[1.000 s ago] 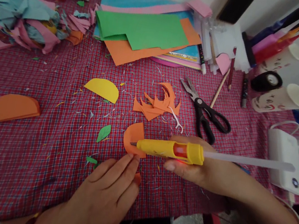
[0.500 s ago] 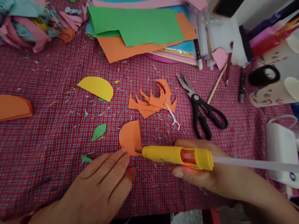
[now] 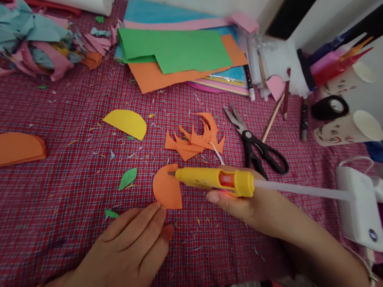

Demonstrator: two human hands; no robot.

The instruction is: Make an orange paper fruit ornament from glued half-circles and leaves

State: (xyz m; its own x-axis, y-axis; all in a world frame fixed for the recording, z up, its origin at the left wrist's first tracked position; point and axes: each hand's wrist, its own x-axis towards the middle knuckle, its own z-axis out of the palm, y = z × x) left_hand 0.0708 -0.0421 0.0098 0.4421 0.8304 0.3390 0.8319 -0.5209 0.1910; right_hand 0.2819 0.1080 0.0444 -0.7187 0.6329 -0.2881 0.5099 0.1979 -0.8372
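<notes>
A yellow hot glue gun point(image 3: 216, 179) is in my right hand point(image 3: 239, 206), which is closed around it. A long translucent glue stick point(image 3: 302, 189) sticks out of its back end. Its dark nozzle is over the upper edge of a rounded orange paper piece point(image 3: 167, 190) lying on the cloth. Flat beside that piece rests my left hand point(image 3: 129, 246), fingers stretched out, the fingertips on the paper's lower edge. Just left of the orange piece lies a green paper leaf point(image 3: 128, 179).
Black-handled scissors point(image 3: 251, 139) and orange paper scraps point(image 3: 200, 137) lie beyond the glue gun. A yellow half-circle point(image 3: 126, 122) and stacked orange half-circles point(image 3: 10, 151) are to the left. Coloured sheets point(image 3: 178, 49) sit at the back. Paper cups point(image 3: 349, 129) and a white box point(image 3: 360, 208) stand right.
My right hand has moved the glue gun left and away from me, its nozzle passing from the paper's lower corner to its upper edge. My left hand stays beside the paper.
</notes>
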